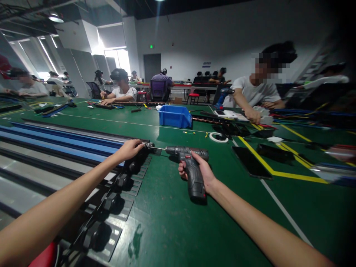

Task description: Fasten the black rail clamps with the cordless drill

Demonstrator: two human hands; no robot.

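Observation:
My right hand (198, 168) is wrapped round the grip of a black cordless drill (195, 174), whose long bit points left. The bit's tip reaches the black fitting (149, 145) at the far end of a row of metal rails (69, 142). Beside that fitting, my left hand (131, 149) has its fingers closed at the rail end; what they pinch is too small to make out. Several black knobs with slotted plates (111, 202) line the near ends of the rails.
Beyond the drill stands a blue bin (174, 116). A white ring of tape (218, 137) and a black flat panel (251, 161) lie to the right on the green table (167, 222). Across the table, a person in a white shirt handles parts near cables.

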